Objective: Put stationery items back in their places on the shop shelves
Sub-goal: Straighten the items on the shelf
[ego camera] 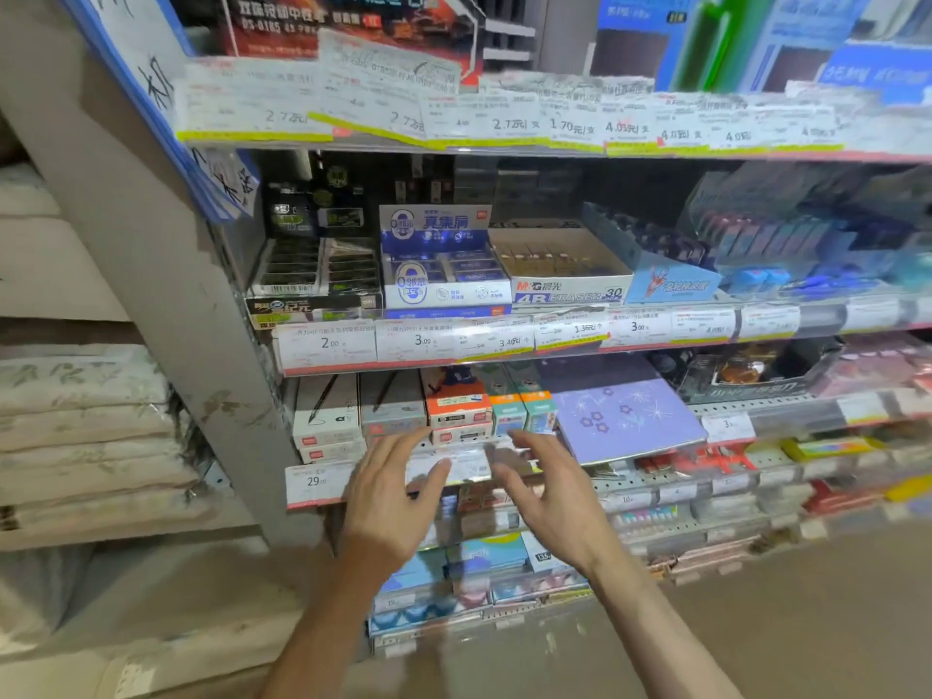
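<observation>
My left hand [391, 489] and my right hand [547, 489] hover side by side in front of the third shelf, fingers spread, nothing in either. Just beyond the fingertips stands a stack of orange-and-white boxes [458, 413], with white pen boxes [328, 418] to its left and small teal boxes [524, 413] to its right. A purple notebook [623, 413] lies tilted further right. The shelf above carries eraser display boxes: a blue-and-white one [444, 274] and a 4B eraser box [562, 272].
Price tags line each shelf edge [323, 479]. A grey upright post [166, 274] bounds the shelves on the left, with stacked pale bundles [85, 426] beyond it. Lower shelves hold blue packs [479, 572]. Bare floor [807, 612] lies at lower right.
</observation>
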